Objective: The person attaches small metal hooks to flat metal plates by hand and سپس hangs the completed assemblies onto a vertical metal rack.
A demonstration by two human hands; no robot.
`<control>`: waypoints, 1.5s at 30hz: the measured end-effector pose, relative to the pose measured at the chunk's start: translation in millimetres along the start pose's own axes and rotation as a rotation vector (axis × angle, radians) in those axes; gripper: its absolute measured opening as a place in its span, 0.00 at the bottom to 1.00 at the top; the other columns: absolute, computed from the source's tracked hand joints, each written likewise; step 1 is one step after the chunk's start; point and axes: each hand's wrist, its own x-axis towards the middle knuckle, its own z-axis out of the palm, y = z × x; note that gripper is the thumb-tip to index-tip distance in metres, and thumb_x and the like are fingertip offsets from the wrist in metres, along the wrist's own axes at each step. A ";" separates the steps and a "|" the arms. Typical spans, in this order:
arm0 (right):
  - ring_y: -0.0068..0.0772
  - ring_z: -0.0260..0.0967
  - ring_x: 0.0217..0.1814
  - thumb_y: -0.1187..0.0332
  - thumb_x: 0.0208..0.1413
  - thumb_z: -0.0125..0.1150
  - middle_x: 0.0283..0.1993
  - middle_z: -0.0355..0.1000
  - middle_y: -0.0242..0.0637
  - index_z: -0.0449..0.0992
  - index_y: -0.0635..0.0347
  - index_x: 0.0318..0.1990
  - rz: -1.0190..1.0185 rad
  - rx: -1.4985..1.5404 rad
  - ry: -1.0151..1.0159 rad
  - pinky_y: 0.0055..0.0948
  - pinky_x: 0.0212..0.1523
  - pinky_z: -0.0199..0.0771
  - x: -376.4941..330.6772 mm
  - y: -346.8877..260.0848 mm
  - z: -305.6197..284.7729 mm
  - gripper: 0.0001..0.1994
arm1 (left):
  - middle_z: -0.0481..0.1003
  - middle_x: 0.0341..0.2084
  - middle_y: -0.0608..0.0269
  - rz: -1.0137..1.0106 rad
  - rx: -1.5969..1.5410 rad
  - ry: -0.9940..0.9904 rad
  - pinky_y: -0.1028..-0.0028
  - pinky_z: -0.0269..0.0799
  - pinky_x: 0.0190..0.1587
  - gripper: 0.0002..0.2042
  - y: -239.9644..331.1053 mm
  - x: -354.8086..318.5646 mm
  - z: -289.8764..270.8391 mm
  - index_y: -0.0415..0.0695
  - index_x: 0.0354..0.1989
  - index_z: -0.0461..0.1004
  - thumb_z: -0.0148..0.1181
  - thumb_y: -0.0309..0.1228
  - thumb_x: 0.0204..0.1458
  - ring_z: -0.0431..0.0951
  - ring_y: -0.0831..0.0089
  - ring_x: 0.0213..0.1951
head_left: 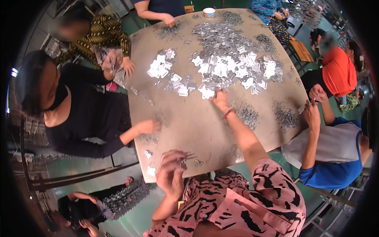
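Note:
My left hand (170,172) is raised over the near edge of the table (181,130), its fingers closed on thin wire pieces (190,155) that stick out to the right. Reaching forward, my right hand (221,100) has its fingertips at the near edge of a large heap of flat, shiny metal plates (225,65). The fingers look pinched at a plate there, though its held edge is partly hidden. A pile of small dark wire hooks (248,116) lies just right of my right wrist. Two loose plates (151,170) rest near the left corner.
Another pile of hooks (285,115) lies toward the right edge. At the far edge stands a round white tub (209,13). Co-workers sit around the table; a hand (148,126) works at the left, and another pair of hands (312,108) is raised at the right.

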 end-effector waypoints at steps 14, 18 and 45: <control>0.24 0.68 0.22 0.78 0.46 0.58 0.27 0.71 0.35 0.70 0.70 0.35 0.265 0.990 -0.134 0.26 0.23 0.70 -42.7 -76.4 -83.8 0.08 | 0.72 0.29 0.49 -0.128 -0.167 0.027 0.69 0.66 0.41 0.03 8.1 -8.0 -12.8 0.37 0.30 0.62 0.49 0.22 0.52 0.71 0.64 0.35; 0.22 0.68 0.28 0.79 0.45 0.60 0.34 0.72 0.38 0.71 0.69 0.40 0.130 1.274 -0.497 0.19 0.30 0.69 -74.8 -152.9 -202.8 0.12 | 0.72 0.34 0.55 -0.284 -0.337 -0.086 0.76 0.68 0.38 0.03 4.1 -3.8 9.5 0.35 0.33 0.68 0.51 0.19 0.50 0.72 0.73 0.35; 0.29 0.72 0.24 0.87 0.43 0.58 0.30 0.71 0.40 0.71 0.71 0.35 -0.074 0.965 -0.080 0.22 0.25 0.73 -156.1 -235.4 -261.7 0.09 | 0.73 0.40 0.59 -0.222 -0.299 0.026 0.73 0.68 0.42 0.14 -75.3 -9.0 -4.5 0.41 0.45 0.69 0.54 0.33 0.51 0.72 0.72 0.41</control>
